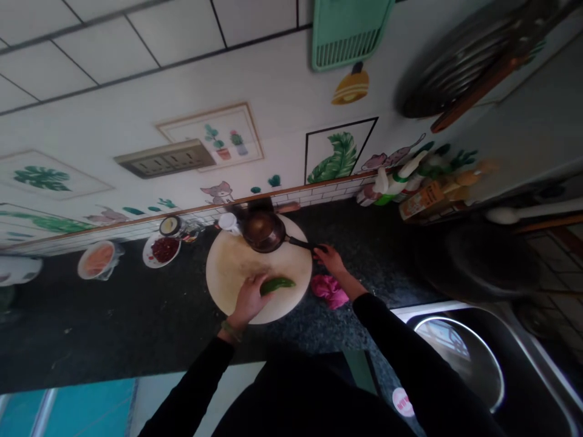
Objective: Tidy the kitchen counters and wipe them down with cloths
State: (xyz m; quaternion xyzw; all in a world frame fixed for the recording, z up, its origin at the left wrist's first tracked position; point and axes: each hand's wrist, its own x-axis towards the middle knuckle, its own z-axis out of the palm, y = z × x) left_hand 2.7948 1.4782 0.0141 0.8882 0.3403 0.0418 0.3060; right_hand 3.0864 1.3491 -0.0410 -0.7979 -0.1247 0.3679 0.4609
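Observation:
My left hand (249, 298) is closed around one end of a green pepper (279, 284), which lies low over a round, pale cutting board (223, 285). With my right hand (331, 261) I grip the black handle of a small dark pan (264, 232). Its rounded, shiny body is at the board's far edge, and I cannot tell whether it rests there. A crumpled pink cloth (328, 291) lies just below my right hand, beside the board.
Left of the board stand a plate of dried red chillies (164, 249), a bowl of orange pieces (97, 261) and a glass jar (170, 226). A white container (229, 223) touches the board's back. Bottles (392, 185) line the wall; a sink (505, 358) holds a metal basin (464, 352).

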